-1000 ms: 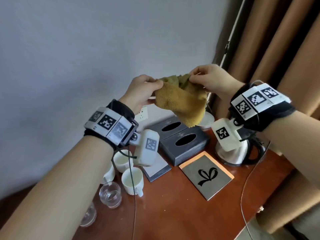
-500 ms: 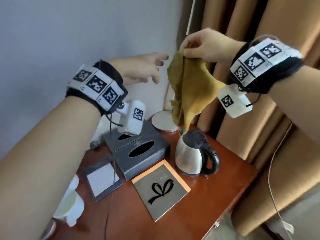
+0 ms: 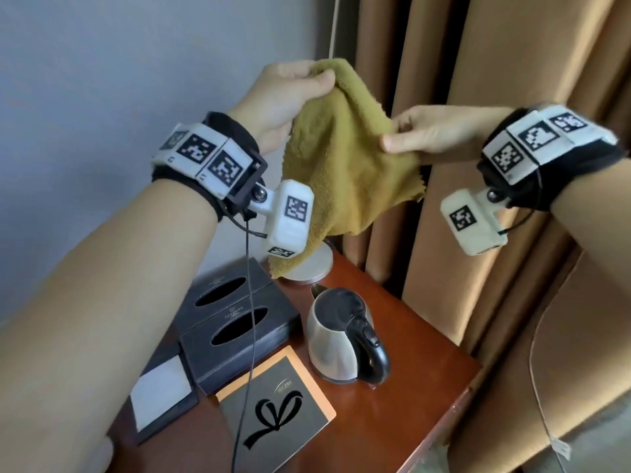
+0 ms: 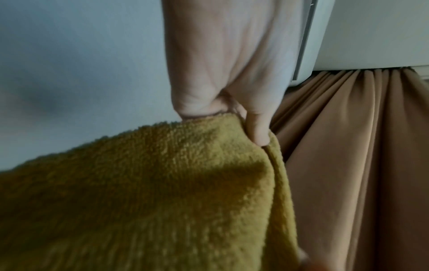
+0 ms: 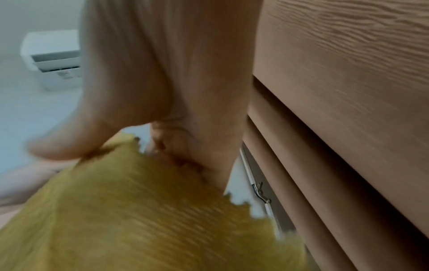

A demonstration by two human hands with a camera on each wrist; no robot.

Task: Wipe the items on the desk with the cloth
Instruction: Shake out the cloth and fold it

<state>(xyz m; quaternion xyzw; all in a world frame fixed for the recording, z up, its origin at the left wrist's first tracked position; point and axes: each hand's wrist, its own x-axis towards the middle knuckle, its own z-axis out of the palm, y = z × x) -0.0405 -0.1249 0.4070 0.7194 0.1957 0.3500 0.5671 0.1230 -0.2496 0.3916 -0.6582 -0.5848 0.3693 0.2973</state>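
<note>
Both hands [image 3: 290,97] pinch fuzzy mustard terry cloth [image 3: 345,165], draped limp

Wooden desk [image 3: 392,401]: kettle [image 3: 336,339], tissue boxes [image 3: 235,331], card [image 3: 278,406], notepad [image 3: 160,396]

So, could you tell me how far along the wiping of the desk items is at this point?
Nothing on the desk looks wiped yet. In hand: the left hand and right hand each pinch an edge of the yellow cloth, held up above the desk, touching none of the items. Left to wipe: the kettle, the two tissue boxes, the bow-printed card and the small tray.
</note>
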